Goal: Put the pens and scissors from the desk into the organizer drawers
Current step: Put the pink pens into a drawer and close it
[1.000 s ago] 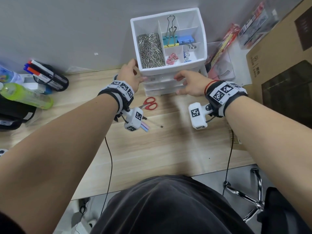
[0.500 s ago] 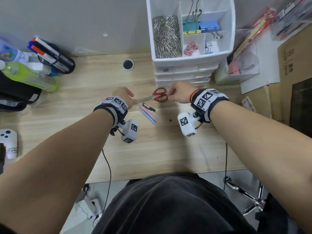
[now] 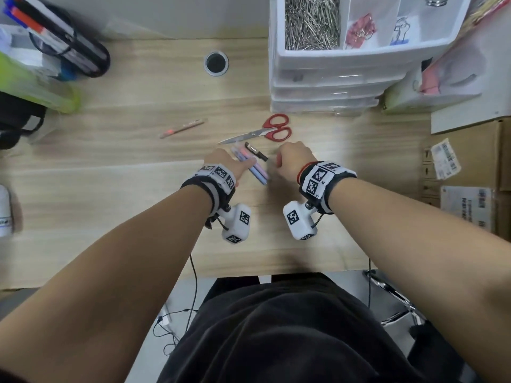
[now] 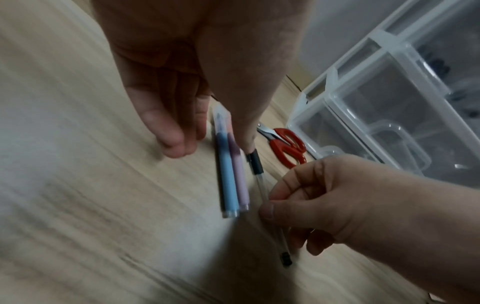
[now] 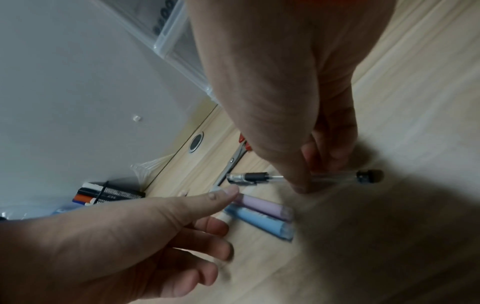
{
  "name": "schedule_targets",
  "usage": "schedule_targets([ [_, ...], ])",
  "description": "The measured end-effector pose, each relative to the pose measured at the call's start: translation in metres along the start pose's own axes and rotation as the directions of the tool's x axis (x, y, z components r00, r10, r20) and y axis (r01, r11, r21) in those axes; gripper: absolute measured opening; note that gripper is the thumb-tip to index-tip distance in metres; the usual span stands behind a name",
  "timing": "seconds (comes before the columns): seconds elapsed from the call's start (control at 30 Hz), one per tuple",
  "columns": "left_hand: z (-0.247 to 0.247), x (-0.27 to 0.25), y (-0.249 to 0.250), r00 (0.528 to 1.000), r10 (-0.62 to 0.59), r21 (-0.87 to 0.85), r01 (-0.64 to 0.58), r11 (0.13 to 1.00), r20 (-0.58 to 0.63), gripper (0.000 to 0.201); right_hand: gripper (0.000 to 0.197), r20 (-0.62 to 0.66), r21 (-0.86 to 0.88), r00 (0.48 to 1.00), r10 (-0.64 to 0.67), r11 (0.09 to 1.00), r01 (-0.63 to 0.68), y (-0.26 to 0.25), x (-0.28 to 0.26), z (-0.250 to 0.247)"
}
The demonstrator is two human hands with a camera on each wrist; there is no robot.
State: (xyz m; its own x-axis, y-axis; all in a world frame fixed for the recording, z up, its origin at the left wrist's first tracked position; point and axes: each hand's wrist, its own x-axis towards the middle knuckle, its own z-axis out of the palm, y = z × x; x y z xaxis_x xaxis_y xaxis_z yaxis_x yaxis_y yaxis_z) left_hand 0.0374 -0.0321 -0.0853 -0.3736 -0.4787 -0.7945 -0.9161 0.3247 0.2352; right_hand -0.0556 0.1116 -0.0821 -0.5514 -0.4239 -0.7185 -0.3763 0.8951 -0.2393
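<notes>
On the wooden worktop, just in front of the white organizer with its stacked clear drawers, the red-handled scissors lie flat with blades together, pointing away from the organizer's left side. A little nearer the person than the scissors, the right hand has its grip clamped on a clear pen with a black cap: thumb and curled fingers pinch the transparent barrel near its middle, while the pen lies about level at the worktop; whether it is lifted cannot be told. Just beside it on the side away from the organizer lie a blue pen and a lilac pen, touching each other side by side on the worktop. The left hand hangs over their upper ends with its grip apart, fingers loosely spread and thumb stretched out close above the lilac pen; contact cannot be told. Further from the organizer than the scissors, a thin brown pencil-like stick lies alone. A round cable hole sits beside the organizer's left wall.
</notes>
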Motion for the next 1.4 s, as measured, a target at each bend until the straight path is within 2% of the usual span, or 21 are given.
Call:
schedule_targets([
  [0.17, 0.006, 0.006, 0.006, 0.999, 0.024, 0.039, -0.023, 0.999, -0.024, 0.043, 0.02, 0.027, 0.011, 0.999, 0.04, 0.999, -0.04, 0.011, -0.004, -0.002],
  [0.27, -0.002, 0.005, 0.007, 0.998, 0.06, 0.176, -0.059, 0.983, 0.0, 0.03, 0.019, 0.064, 0.021, 0.996, 0.056, 0.998, -0.058, 0.016, -0.012, -0.01],
  [0.37, -0.006, 0.002, 0.005, 0.995, 0.09, 0.325, -0.095, 0.941, 0.031, 0.032, 0.007, 0.057, 0.076, 0.998, 0.026, 0.997, -0.03, 0.019, -0.015, -0.018],
  [0.43, -0.012, 0.0, 0.002, 0.993, 0.11, 0.362, -0.117, 0.925, 0.038, 0.039, 0.005, 0.017, 0.117, 1.0, 0.01, 0.993, -0.012, 0.018, -0.014, -0.021],
  [0.53, -0.034, 0.003, 0.0, 0.988, 0.125, 0.263, -0.097, 0.96, -0.091, 0.038, 0.013, -0.015, 0.18, 1.0, -0.016, 0.984, 0.018, 0.011, -0.009, -0.025],
  [0.6, -0.056, 0.013, -0.003, 0.972, 0.069, 0.15, -0.036, 0.988, -0.223, 0.03, 0.011, -0.051, 0.206, 0.998, -0.042, 0.977, 0.052, 0.004, -0.007, -0.028],
  [0.7, -0.084, 0.036, -0.016, 0.936, 0.025, 0.097, 0.009, 0.995, -0.352, 0.026, 0.026, -0.083, 0.271, 0.995, -0.053, 0.96, 0.074, -0.003, -0.004, -0.03],
  [0.77, -0.096, 0.053, -0.027, 0.936, 0.039, 0.135, 0.009, 0.991, -0.35, 0.027, 0.03, -0.064, 0.294, 0.996, -0.065, 0.952, 0.081, -0.006, -0.003, -0.03],
  [0.87, -0.103, 0.064, -0.034, 0.954, 0.111, 0.361, -0.003, 0.933, -0.278, 0.016, 0.028, -0.042, 0.311, 0.996, -0.083, 0.946, 0.092, -0.007, -0.004, -0.029],
  [0.93, -0.102, 0.063, -0.032, 0.959, 0.107, 0.388, 0.004, 0.921, -0.264, 0.013, 0.027, -0.046, 0.313, 0.996, -0.081, 0.945, 0.092, -0.006, -0.006, -0.028],
  [1.03, -0.098, 0.049, -0.025, 0.974, 0.076, 0.352, 0.005, 0.936, -0.215, 0.028, 0.02, -0.047, 0.327, 0.997, -0.069, 0.942, 0.08, -0.003, -0.012, -0.03],
  [1.13, -0.093, 0.03, -0.008, 0.964, 0.171, 0.238, -0.12, 0.964, -0.206, 0.033, 0.028, -0.068, 0.419, 0.998, -0.015, 0.907, 0.042, 0.0, -0.017, -0.037],
  [1.23, -0.084, 0.008, 0.017, 0.95, 0.243, 0.023, -0.244, 0.97, -0.195, 0.043, 0.032, -0.123, 0.515, 0.992, 0.04, 0.856, 0.03, 0.006, -0.028, -0.053],
  [1.33, -0.075, -0.018, 0.042, 0.946, 0.307, -0.266, -0.323, 0.908, -0.099, 0.048, 0.04, -0.234, 0.554, 0.971, 0.047, 0.827, 0.094, 0.02, -0.04, -0.07],
  [1.4, -0.071, -0.029, 0.056, 0.932, 0.344, -0.353, -0.361, 0.863, -0.114, 0.045, 0.035, -0.341, 0.598, 0.938, 0.067, 0.785, 0.162, 0.029, -0.045, -0.076],
])
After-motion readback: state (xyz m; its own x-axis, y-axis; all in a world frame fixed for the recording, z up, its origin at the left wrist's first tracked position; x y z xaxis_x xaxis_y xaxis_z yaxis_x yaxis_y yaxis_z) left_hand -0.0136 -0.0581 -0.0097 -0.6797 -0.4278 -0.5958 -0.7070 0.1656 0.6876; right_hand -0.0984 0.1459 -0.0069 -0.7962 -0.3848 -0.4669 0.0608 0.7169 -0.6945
